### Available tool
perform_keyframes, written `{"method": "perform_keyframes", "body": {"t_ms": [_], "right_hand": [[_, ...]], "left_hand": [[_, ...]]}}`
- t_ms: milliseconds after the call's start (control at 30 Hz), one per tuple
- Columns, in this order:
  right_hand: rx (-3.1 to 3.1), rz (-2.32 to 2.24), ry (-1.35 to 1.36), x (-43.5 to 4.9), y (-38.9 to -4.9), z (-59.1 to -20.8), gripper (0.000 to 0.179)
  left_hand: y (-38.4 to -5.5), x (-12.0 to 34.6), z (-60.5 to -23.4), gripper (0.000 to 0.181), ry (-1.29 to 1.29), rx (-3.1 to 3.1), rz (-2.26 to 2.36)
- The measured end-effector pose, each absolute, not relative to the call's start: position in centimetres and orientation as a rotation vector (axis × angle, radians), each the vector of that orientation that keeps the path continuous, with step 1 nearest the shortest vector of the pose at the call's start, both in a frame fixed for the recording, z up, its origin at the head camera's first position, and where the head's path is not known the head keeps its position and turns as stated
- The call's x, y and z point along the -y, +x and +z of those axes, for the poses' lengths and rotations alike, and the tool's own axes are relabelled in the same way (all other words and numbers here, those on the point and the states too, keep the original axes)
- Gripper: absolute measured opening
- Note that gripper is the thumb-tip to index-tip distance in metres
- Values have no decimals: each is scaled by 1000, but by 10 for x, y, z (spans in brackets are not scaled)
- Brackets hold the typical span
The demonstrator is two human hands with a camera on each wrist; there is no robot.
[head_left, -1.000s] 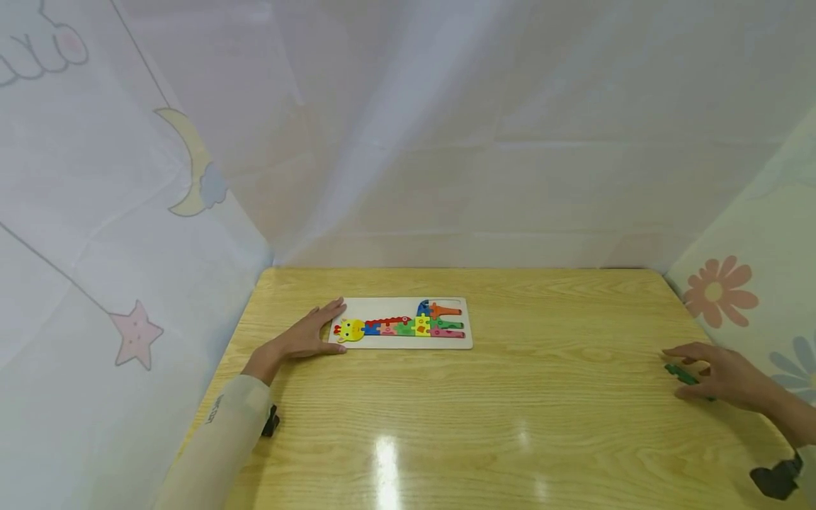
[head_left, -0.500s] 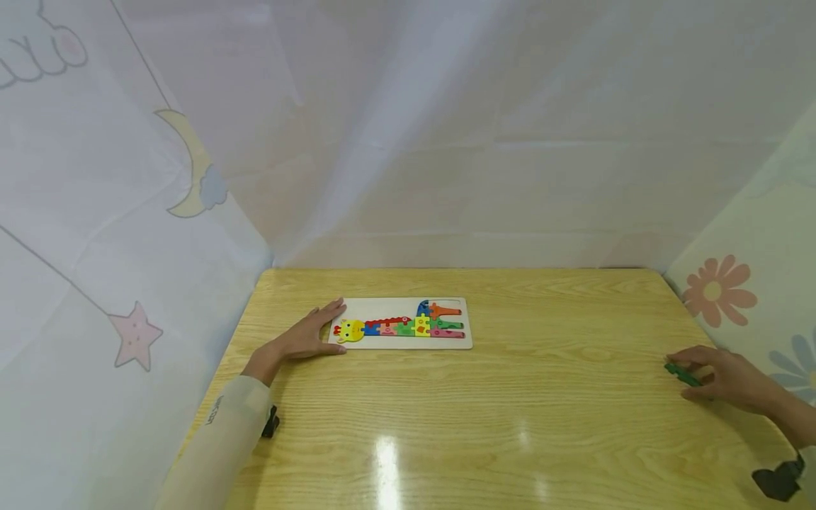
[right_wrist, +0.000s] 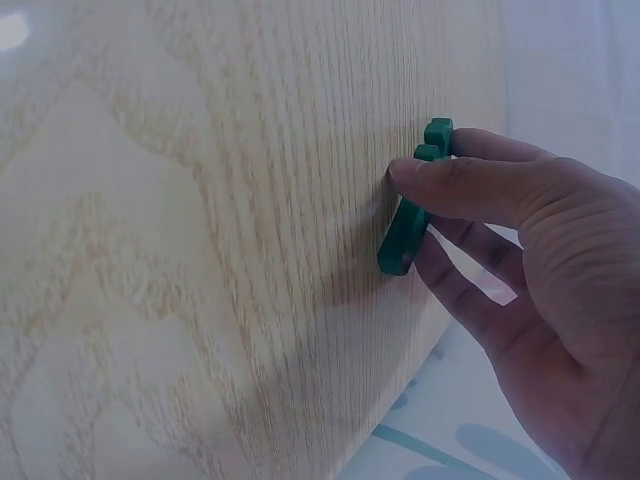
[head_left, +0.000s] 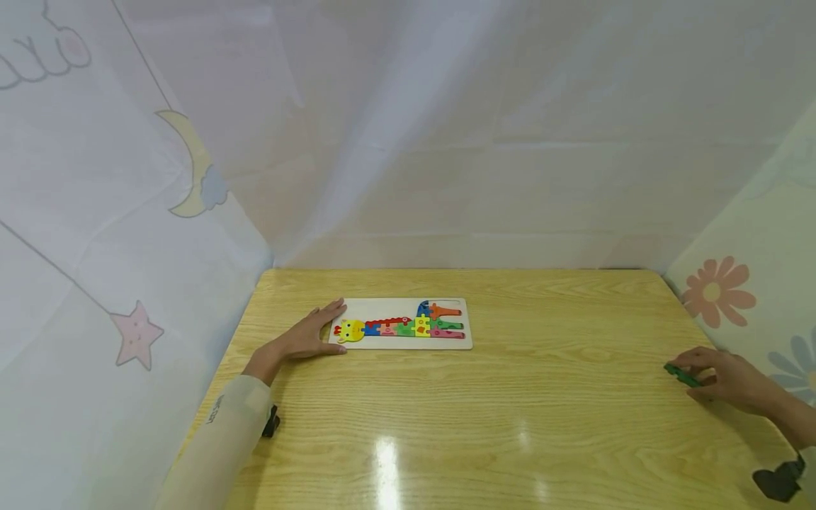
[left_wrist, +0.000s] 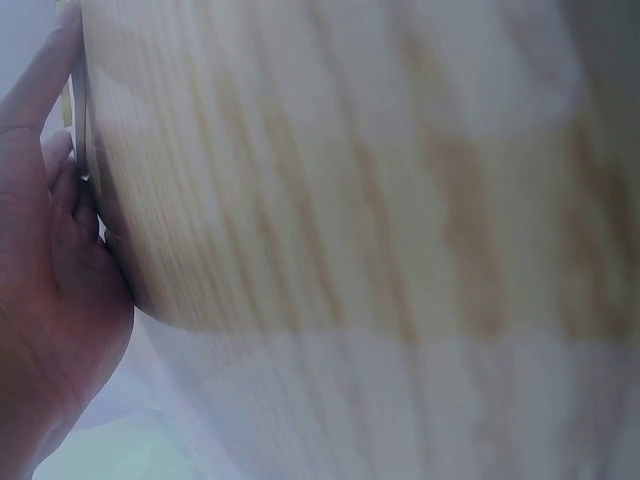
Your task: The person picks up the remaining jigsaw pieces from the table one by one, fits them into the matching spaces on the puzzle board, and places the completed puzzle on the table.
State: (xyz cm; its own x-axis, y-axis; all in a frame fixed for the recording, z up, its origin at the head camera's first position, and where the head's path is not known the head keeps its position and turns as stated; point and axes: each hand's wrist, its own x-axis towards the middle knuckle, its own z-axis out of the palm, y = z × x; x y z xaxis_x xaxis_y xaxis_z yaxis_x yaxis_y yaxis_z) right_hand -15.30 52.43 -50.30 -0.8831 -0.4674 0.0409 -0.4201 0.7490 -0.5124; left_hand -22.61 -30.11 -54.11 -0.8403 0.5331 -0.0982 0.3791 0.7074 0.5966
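Note:
A white puzzle board (head_left: 382, 306) with a colourful giraffe lies flat on the wooden table, its yellow head (head_left: 350, 330) at the left end. Its blue, orange, green and pink leg-end pieces lie at the right. My left hand (head_left: 302, 336) rests at the board's left end, thumb by the near edge and fingers spread toward the far corner. Far to the right, my right hand (head_left: 727, 377) pinches a green puzzle piece (right_wrist: 408, 225) between thumb and fingers, just over the table. The piece stands tilted on edge, partly covered by the thumb in the right wrist view.
The wood-grained table (head_left: 523, 397) stretches between both hands. Printed cloth walls (head_left: 408, 142) enclose its back and sides. A dark device (head_left: 779, 480) sits at the right wrist, another (head_left: 270, 422) at the left.
My right hand has drawn its fingers together on the green piece and shifted slightly, turning the piece a little. The left hand and the board stay in place.

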Motion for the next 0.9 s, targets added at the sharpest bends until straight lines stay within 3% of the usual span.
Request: {"method": "perform_keyframes", "body": {"t_ms": [900], "right_hand": [[-2992, -693, -805, -524, -161, -514, 46]], "left_hand": [[-228, 303, -546, 105, 735, -2653, 844]]}}
